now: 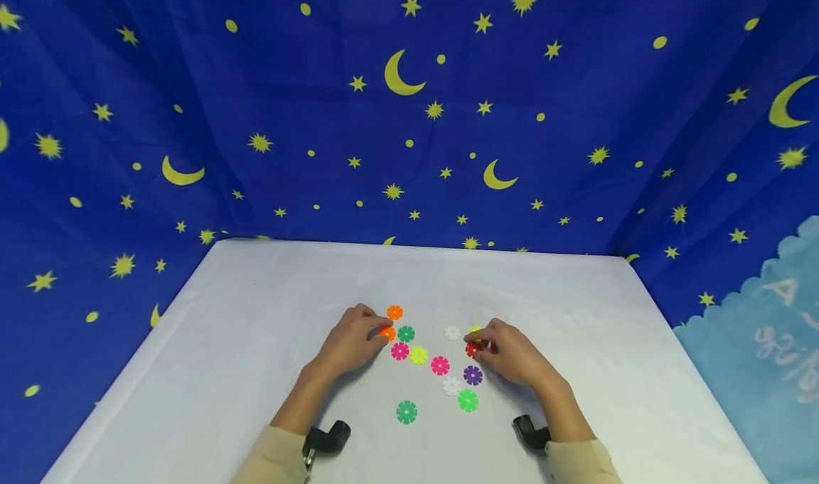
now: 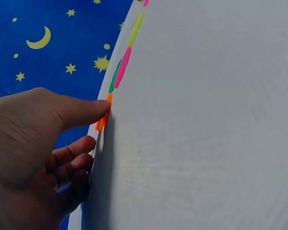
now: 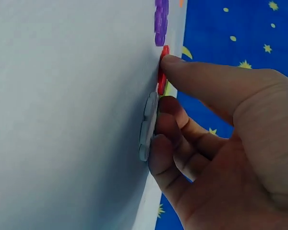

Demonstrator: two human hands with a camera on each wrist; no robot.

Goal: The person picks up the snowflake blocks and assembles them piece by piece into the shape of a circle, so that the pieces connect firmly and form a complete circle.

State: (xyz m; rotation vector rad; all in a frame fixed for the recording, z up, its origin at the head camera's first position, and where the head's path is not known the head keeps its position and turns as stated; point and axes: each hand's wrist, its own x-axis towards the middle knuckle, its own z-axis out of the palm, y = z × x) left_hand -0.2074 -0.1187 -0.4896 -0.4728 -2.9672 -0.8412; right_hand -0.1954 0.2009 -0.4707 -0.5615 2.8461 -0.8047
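Observation:
In the head view, my left hand (image 1: 352, 338) has its thumb and index finger on opposite edges of an orange interlocking disc (image 1: 387, 334). Its thumb touches the orange disc (image 2: 105, 112) in the left wrist view, the other fingers loosely curled. Thumb and index finger of my right hand (image 1: 515, 355) pinch a red disc (image 1: 472, 350); a yellow disc (image 1: 475, 330) lies partly hidden behind. By the right wrist view, a grey-white disc (image 3: 148, 127) is at the curled fingertips, beyond the red disc (image 3: 163, 72); whether they hold it I cannot tell.
More notched discs lie flat between the hands: orange (image 1: 394, 313), green (image 1: 406, 334), pink (image 1: 440, 365), purple (image 1: 473, 375), white (image 1: 451, 386) and others. A teal disc (image 1: 407, 412) sits nearer me. Starry blue cloth (image 1: 409, 128) surrounds the white table (image 1: 288, 278).

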